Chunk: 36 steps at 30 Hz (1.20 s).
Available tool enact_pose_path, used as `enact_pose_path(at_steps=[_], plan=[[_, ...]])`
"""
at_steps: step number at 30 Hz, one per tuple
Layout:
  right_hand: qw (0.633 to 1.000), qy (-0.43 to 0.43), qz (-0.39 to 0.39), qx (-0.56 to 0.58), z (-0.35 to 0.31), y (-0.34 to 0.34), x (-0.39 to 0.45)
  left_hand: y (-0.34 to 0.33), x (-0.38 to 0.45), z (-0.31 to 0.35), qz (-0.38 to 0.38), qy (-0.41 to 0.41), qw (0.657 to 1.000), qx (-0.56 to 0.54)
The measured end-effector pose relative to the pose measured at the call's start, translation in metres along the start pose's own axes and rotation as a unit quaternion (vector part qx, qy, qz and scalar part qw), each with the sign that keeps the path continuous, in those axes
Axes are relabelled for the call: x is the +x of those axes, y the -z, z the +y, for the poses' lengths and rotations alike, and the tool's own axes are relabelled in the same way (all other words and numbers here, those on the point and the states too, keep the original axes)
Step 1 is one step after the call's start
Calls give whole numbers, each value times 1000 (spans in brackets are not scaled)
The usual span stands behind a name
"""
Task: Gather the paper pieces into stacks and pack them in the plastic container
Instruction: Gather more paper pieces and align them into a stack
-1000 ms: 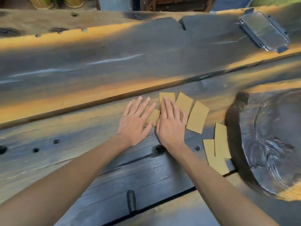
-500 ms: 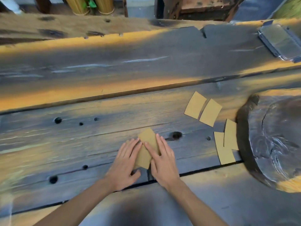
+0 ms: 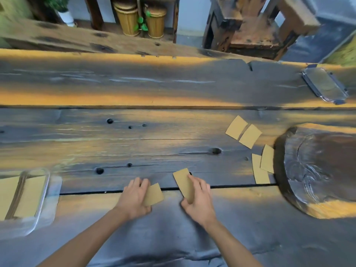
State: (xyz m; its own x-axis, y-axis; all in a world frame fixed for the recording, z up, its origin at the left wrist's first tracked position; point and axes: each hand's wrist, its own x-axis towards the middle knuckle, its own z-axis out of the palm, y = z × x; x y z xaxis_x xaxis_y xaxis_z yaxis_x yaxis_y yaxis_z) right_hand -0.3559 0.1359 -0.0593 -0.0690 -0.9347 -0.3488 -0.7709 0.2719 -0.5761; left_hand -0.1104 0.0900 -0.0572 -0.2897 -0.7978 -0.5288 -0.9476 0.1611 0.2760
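My left hand (image 3: 134, 195) grips a tan paper piece (image 3: 155, 193) near the table's front. A little to its right, my right hand (image 3: 198, 197) holds another tan paper piece (image 3: 183, 180) tilted up off the wood. Two loose pieces (image 3: 243, 132) lie side by side at mid-right. Two more pieces (image 3: 263, 166) overlap beside the round carved slab. The clear plastic container (image 3: 41, 205) sits at the left edge with stacks of tan paper inside. Its lid (image 3: 325, 86) lies at the far right.
The table is a dark, worn wooden plank top (image 3: 134, 139) with knot holes and a gap between boards. A dark round wooden slab (image 3: 319, 170) takes up the right side. Beyond the far edge stand bamboo baskets (image 3: 140, 22) and a wooden stool (image 3: 256, 27).
The hands pulled the gathered pieces toward the front edge, then split apart, each holding a piece. The view shifted left, bringing the container into sight.
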Motion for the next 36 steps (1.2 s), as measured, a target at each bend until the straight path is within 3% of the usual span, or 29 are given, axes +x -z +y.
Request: enact_pose_path(at_steps=[4,7,10,15,18,22,27,29,32,34,36], plan=[[1000,27,-3,15,-8,2,-19,3,-15,-7,-29,30,999,-15],[996,83,-20,15,-17,5,-35,2,-23,-17,-94,38,995,-15],[988,135,-65,30,-29,11,-49,7,-35,-28,-143,19,983,-114],[962,209,-174,-26,-51,8,-65,27,-55,-28,-118,33,933,-339],[930,264,-237,-96,-65,-3,-68,38,-66,-20,-151,59,879,-449],[924,286,-236,-91,-79,-11,-69,41,-82,-15,-229,6,871,-436],[940,258,-215,-58,-75,-17,-71,28,-83,-20,-244,-40,834,-494],[940,275,-188,-77,-70,-20,-69,16,-82,-18,-214,-68,862,-455],[943,300,-118,-80,-63,-23,-68,3,-77,-10,-82,-105,902,-411],[964,260,-60,-21,-58,-26,-67,1,-72,-5,8,-139,939,-315],[982,181,-1,52,-54,-31,-64,-3,-68,-1,79,-155,954,-244]])
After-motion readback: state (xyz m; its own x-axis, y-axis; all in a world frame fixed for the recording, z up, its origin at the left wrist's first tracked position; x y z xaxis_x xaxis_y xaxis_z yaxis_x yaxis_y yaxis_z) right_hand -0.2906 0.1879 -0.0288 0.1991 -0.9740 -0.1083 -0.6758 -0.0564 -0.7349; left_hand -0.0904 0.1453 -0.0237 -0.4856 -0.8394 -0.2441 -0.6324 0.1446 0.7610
